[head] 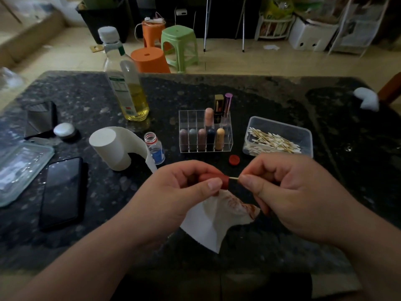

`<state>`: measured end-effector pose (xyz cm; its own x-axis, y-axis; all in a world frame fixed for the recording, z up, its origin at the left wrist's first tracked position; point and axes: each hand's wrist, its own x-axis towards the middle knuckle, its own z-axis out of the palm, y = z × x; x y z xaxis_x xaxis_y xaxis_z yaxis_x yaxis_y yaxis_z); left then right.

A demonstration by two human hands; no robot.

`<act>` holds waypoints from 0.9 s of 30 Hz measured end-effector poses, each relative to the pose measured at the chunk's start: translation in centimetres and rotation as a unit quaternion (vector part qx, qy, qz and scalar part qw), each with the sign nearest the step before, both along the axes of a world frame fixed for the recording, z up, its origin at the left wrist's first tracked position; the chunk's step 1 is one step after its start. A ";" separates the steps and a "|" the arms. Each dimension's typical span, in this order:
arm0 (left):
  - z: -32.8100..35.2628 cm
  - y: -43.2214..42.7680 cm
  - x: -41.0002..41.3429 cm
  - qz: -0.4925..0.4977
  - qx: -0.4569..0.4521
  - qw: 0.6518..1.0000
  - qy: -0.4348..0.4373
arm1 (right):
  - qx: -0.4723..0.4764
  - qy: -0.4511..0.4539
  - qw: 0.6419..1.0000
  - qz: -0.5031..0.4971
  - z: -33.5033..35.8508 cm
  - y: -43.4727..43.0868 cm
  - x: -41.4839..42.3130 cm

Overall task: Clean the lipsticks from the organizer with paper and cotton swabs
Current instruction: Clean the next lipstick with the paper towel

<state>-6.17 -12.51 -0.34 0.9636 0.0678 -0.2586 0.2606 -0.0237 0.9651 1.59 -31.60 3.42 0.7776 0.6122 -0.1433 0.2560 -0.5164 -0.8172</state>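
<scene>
Fingers (213,184) of my left hand (180,189) are curled round a red lipstick (225,181), with stained paper (214,222) tucked under it. At its 3 o'clock end a swab (234,178) stick meets the tube, pinched tight by my right hand (288,192). From my hands: roll (108,146) at 10 o'clock, organizer (187,120) at 12, red cap (234,159) just below it, swab box (303,135) at 2.

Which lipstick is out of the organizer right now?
The red lipstick gripped in the left hand; all the others stand in the clear organizer.
</scene>
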 end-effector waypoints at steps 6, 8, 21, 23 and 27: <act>-0.2 0.0 -0.2 0.011 -0.004 1.000 -0.017 | -0.039 0.030 0.998 0.038 -0.1 -0.3 0.5; -0.1 0.1 -0.1 0.011 -0.001 1.000 -0.017 | -0.029 0.037 0.997 0.058 0.0 -0.8 0.7; -0.1 0.0 -0.1 0.011 -0.006 1.000 -0.010 | 0.005 -0.014 0.999 0.036 -1.0 -1.5 1.5; -0.1 0.1 -0.1 0.015 -0.002 1.000 -0.012 | -0.002 -0.002 0.999 0.051 -0.9 -1.5 1.5; -0.2 0.1 -0.1 0.005 0.012 1.000 -0.003 | 0.018 0.054 0.995 0.087 -0.6 -1.7 1.4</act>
<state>-6.25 -12.36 -0.54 0.9645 0.0840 -0.2502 0.2545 -0.0442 0.9661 2.99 -33.27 2.86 0.6406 0.7426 -0.1954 0.2486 -0.4413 -0.8622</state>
